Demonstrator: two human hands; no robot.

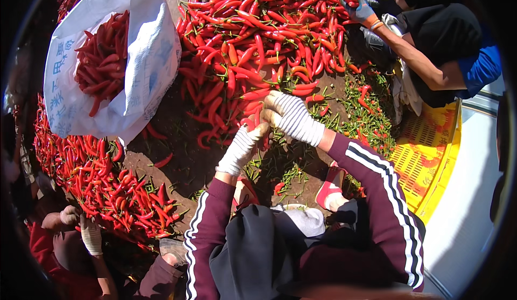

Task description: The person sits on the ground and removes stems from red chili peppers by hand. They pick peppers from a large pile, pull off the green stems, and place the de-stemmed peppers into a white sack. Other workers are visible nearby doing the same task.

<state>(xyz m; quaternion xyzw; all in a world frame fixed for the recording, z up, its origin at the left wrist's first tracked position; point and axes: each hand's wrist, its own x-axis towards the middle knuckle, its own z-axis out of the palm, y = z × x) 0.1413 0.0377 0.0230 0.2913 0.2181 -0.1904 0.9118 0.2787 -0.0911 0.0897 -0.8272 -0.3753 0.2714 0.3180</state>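
Observation:
My left hand point(241, 146), in a striped white knit glove, is closed around several red chili peppers point(257, 121) at the near edge of a large pile. Touching it from the right, my right hand point(293, 116) wears a matching glove, its fingertips bent at the same chilies; whether it grips one itself is hidden. Beyond both hands spreads the heap of red chilies point(246, 29), many with green stems. A white woven sack point(155, 57), partly filled with red chilies point(104, 61), stands open at the upper left. Loose green stems point(294, 176) lie on the ground below my hands.
A co-worker's gloved hand point(360, 9) holds chilies at the upper right; another person's gloved hands point(91, 233) are at the lower left beside a second chili pile point(121, 197). A yellow plastic crate point(424, 154) lies at the right, near discarded stems point(369, 114).

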